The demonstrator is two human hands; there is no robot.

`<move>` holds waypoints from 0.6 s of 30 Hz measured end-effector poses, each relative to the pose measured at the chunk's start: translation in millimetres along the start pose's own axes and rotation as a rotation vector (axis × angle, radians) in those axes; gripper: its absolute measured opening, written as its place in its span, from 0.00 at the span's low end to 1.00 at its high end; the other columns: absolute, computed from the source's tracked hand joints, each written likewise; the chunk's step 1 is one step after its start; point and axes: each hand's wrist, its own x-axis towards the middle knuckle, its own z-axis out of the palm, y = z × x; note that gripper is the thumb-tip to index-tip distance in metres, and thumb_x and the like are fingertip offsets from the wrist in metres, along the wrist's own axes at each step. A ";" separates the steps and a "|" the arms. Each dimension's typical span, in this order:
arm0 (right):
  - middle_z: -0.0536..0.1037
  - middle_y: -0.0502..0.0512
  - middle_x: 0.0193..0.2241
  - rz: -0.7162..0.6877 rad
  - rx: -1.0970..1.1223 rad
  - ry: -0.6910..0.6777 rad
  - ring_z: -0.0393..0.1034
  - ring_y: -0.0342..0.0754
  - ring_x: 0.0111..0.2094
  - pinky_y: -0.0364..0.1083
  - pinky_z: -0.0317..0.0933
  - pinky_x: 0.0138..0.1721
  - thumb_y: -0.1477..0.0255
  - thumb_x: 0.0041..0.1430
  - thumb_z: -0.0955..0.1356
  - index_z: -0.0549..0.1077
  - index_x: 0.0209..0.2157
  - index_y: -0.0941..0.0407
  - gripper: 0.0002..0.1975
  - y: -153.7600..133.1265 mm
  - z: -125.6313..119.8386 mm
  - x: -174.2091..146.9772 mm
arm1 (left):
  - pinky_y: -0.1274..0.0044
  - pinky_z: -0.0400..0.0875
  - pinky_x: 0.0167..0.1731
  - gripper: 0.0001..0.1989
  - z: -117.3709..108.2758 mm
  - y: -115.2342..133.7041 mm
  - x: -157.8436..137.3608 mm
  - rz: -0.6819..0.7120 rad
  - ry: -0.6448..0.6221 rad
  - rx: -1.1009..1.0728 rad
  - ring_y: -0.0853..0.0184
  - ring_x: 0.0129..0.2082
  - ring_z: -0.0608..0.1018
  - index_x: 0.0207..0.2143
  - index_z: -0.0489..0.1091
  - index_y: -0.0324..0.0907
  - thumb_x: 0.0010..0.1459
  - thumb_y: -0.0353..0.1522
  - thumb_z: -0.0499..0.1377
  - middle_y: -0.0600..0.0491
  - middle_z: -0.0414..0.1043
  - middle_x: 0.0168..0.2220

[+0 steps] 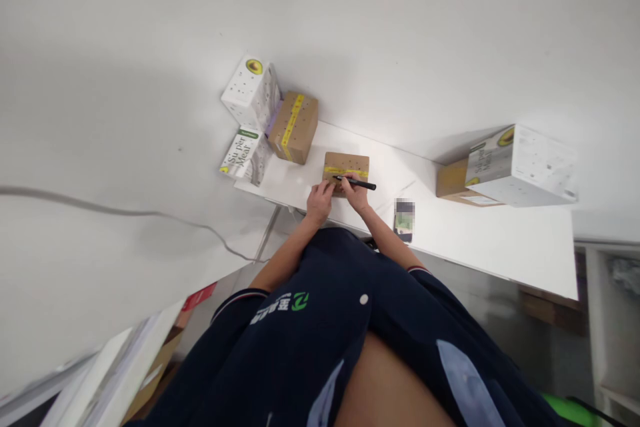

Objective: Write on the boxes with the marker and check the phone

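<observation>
A small brown cardboard box (347, 161) with yellow tape across its top lies on the white table in front of me. My right hand (356, 196) is closed around a black marker pen (363, 183). The pen's tip points left and is over the top of the box; whether it touches the surface is too small to tell. My left hand (319, 203) is at the near left corner of the box, its bent fingers gripping the edge and top. Part of the box's near side is hidden behind my hands.
A larger taped cardboard box (306, 130) stands at the back left beside white avocado-print cartons (247, 97). On the right, another white carton (540, 167) stands by a brown box (450, 181). A phone-like, partly blurred object (403, 230) lies near the table's (525, 240) front edge. A grey cable (150, 213) hangs left.
</observation>
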 end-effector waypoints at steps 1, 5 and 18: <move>0.74 0.52 0.33 0.013 0.017 0.023 0.71 0.48 0.35 0.49 0.70 0.39 0.56 0.61 0.63 0.69 0.37 0.52 0.15 -1.6 0.1 0.3 | 0.64 0.68 0.55 0.21 0.0 0.0 0.1 0.000 -0.002 -0.003 0.56 0.50 0.72 0.55 0.71 0.39 0.64 0.29 0.48 0.39 0.70 0.56; 0.74 0.49 0.29 0.076 0.092 0.028 0.71 0.46 0.31 0.47 0.70 0.36 0.55 0.57 0.67 0.70 0.35 0.51 0.14 -12.4 0.8 0.3 | 0.65 0.68 0.55 0.21 -0.1 0.0 0.5 -0.003 -0.003 0.006 0.56 0.50 0.73 0.55 0.72 0.39 0.64 0.28 0.48 0.40 0.70 0.56; 0.69 0.47 0.18 0.418 0.284 0.518 0.62 0.42 0.17 0.42 0.59 0.19 0.57 0.62 0.60 0.61 0.26 0.53 0.16 -23.0 -67.7 -9.0 | 0.65 0.68 0.57 0.20 -2.2 1.2 2.2 -0.015 -0.011 -0.026 0.56 0.52 0.72 0.56 0.71 0.39 0.66 0.30 0.48 0.41 0.70 0.56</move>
